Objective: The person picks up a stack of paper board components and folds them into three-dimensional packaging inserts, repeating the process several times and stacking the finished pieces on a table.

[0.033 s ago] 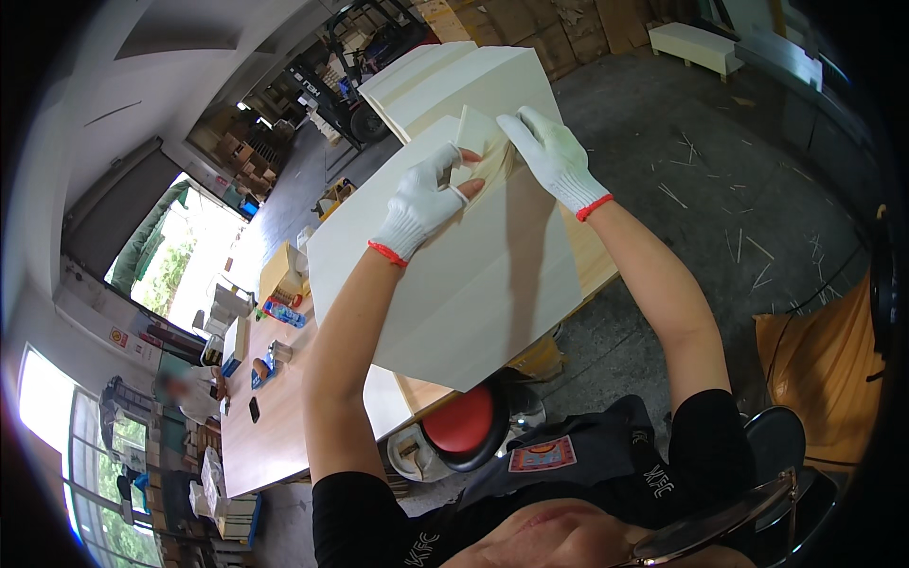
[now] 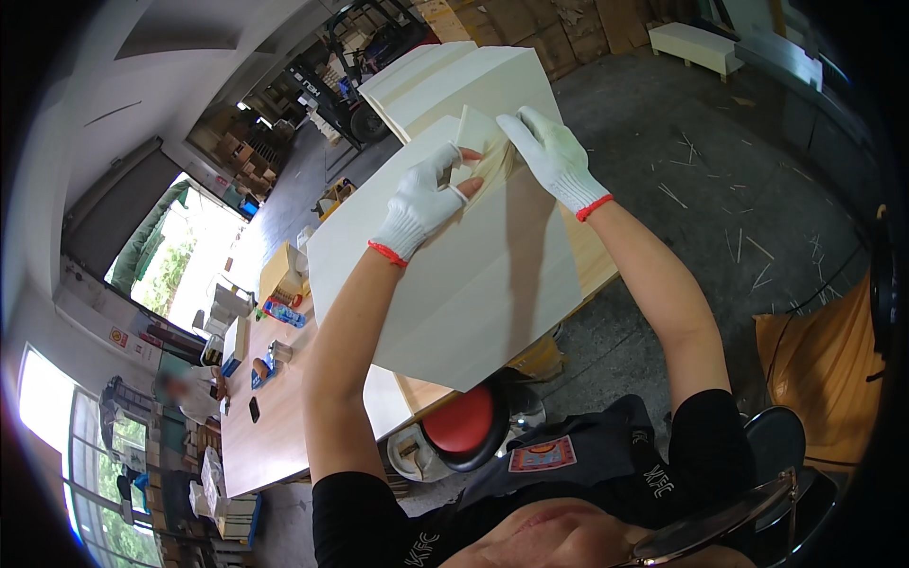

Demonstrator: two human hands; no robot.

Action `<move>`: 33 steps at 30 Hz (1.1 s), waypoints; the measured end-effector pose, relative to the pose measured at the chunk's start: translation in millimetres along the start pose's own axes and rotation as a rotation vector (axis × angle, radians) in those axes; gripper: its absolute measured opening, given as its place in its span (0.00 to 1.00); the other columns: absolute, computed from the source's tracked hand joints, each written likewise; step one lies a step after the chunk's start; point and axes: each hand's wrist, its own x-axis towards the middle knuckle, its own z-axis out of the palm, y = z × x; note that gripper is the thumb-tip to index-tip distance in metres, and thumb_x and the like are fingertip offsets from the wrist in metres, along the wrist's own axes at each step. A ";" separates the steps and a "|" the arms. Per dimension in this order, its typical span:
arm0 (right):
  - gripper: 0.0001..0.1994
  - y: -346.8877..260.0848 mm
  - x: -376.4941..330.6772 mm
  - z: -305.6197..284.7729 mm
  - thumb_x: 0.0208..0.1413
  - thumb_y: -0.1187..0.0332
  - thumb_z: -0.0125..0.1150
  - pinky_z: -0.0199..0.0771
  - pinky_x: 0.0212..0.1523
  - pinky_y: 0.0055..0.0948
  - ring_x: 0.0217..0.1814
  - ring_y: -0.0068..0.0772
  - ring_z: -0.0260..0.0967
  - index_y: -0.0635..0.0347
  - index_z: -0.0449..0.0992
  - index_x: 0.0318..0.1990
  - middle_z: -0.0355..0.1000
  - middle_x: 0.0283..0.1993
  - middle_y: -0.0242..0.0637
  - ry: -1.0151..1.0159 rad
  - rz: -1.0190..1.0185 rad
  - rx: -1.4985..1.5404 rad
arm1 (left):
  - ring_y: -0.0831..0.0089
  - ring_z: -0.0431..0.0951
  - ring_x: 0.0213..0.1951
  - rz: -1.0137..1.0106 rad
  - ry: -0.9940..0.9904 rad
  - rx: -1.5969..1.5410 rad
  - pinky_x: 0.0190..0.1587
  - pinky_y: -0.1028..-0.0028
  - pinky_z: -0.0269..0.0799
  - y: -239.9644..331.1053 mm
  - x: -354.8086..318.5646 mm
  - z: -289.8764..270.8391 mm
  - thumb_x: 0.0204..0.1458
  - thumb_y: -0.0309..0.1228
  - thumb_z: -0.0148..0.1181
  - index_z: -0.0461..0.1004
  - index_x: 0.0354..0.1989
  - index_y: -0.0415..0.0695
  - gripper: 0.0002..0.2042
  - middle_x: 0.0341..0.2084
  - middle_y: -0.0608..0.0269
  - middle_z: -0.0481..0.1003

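Note:
My left hand (image 2: 428,194), in a white knit glove with a red cuff and bare thumb and index tips, is closed round the near side of a thin pale piece (image 2: 464,133) that stands up on edge. My right hand (image 2: 549,156), gloved the same way, has its fingers pressed together at the far right of a bunch of thin yellowish strips (image 2: 499,166); its fingertips are partly hidden. Under both hands lies a large white board (image 2: 426,284), tilted toward me, with a long shadow across it.
Pale stacked boards (image 2: 473,90) stand beyond my hands. A wooden table (image 2: 284,426) on the left holds a phone (image 2: 254,409), a bottle (image 2: 284,312) and boxes. A red stool (image 2: 464,421) is below. Thin sticks (image 2: 672,196) litter the floor; a forklift (image 2: 355,95) stands behind.

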 end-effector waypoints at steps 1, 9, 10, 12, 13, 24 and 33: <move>0.24 -1.7 -1.0 -0.9 0.68 0.48 0.51 0.62 0.34 0.40 0.27 0.43 0.60 0.61 0.67 0.31 0.62 0.25 0.46 -0.008 0.016 -0.023 | 0.73 0.74 0.29 0.091 0.048 0.016 0.36 0.71 0.71 -4.8 1.8 1.7 0.61 0.34 0.60 0.74 0.55 0.46 0.15 0.29 0.58 0.77; 0.23 -2.5 -1.2 -0.8 0.68 0.48 0.52 0.63 0.34 0.40 0.27 0.43 0.62 0.60 0.67 0.31 0.65 0.25 0.44 0.010 -0.003 -0.073 | 0.69 0.77 0.36 0.037 0.028 0.196 0.42 0.68 0.73 1.1 2.1 -2.5 0.63 0.36 0.56 0.77 0.53 0.49 0.13 0.36 0.55 0.80; 0.23 -2.7 -0.9 -0.3 0.68 0.48 0.52 0.63 0.33 0.40 0.27 0.43 0.62 0.60 0.67 0.31 0.65 0.25 0.44 0.008 -0.002 -0.076 | 0.69 0.77 0.34 0.034 0.031 0.209 0.41 0.69 0.72 1.7 1.5 -2.2 0.61 0.36 0.59 0.77 0.53 0.48 0.13 0.35 0.56 0.80; 0.22 -2.3 -0.7 0.8 0.68 0.48 0.52 0.63 0.33 0.40 0.27 0.43 0.62 0.60 0.67 0.31 0.65 0.25 0.44 0.006 0.004 -0.082 | 0.71 0.77 0.31 0.030 0.035 0.234 0.37 0.69 0.72 2.6 0.3 0.1 0.58 0.36 0.64 0.77 0.52 0.48 0.15 0.32 0.57 0.79; 0.22 -1.7 -0.8 1.3 0.68 0.48 0.52 0.63 0.33 0.40 0.27 0.44 0.62 0.60 0.67 0.31 0.65 0.25 0.44 0.006 0.003 -0.078 | 0.72 0.76 0.29 0.012 0.033 0.192 0.36 0.69 0.71 2.3 0.1 0.4 0.57 0.36 0.65 0.77 0.52 0.48 0.16 0.30 0.57 0.79; 0.24 -9.0 -0.8 -0.6 0.67 0.46 0.52 0.63 0.34 0.40 0.27 0.42 0.63 0.60 0.67 0.31 0.65 0.25 0.44 -0.022 0.074 -0.091 | 0.73 0.75 0.28 0.159 0.112 0.084 0.36 0.69 0.72 -5.9 2.7 4.4 0.62 0.32 0.56 0.75 0.55 0.48 0.14 0.27 0.58 0.74; 0.24 -6.6 -2.3 -2.5 0.67 0.46 0.52 0.63 0.34 0.40 0.27 0.43 0.62 0.61 0.67 0.31 0.64 0.25 0.43 -0.001 0.018 -0.088 | 0.65 0.76 0.32 0.034 0.069 0.172 0.40 0.65 0.74 1.5 1.1 2.7 0.57 0.38 0.63 0.77 0.53 0.50 0.16 0.32 0.56 0.78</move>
